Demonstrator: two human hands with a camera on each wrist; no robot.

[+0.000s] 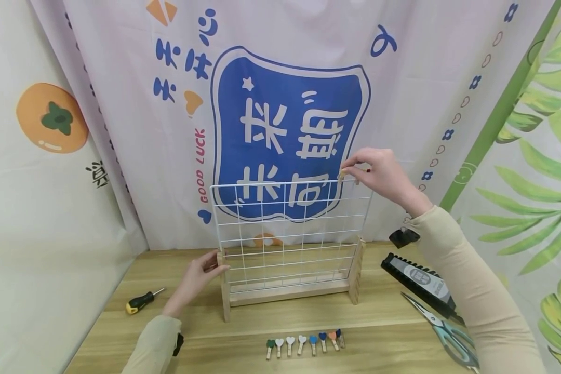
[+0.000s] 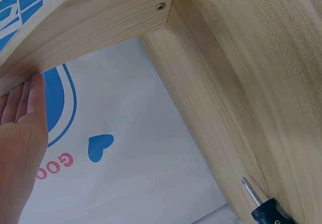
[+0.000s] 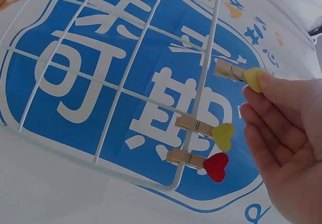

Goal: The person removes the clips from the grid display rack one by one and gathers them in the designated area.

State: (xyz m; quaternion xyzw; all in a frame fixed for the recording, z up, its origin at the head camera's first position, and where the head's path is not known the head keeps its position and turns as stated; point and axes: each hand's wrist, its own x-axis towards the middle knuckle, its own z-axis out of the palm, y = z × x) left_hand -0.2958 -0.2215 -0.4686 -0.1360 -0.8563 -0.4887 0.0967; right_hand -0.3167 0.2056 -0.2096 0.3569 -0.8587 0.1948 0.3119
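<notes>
My right hand (image 1: 377,170) pinches a small wooden clothespin by its yellow heart (image 3: 253,79) at the top rail of the white wire grid (image 1: 290,223). Its wooden end lies close beside the wire in the right wrist view; I cannot tell whether it touches. A yellow-heart clothespin (image 3: 222,136) and a red-heart clothespin (image 3: 215,166) are clipped onto that rail near the corner. My left hand (image 1: 201,272) holds the left wooden upright (image 1: 225,291) of the grid's stand. In the left wrist view its fingers (image 2: 36,98) lie against the wood and its thumb is hidden.
Several heart clothespins (image 1: 301,343) in green, white, blue and orange lie in a row before the stand. A screwdriver (image 1: 142,301) lies at the left. On the right are scissors (image 1: 441,327), a black-and-grey case (image 1: 421,280) and a black object (image 1: 403,238). A printed curtain (image 1: 402,104) hangs behind.
</notes>
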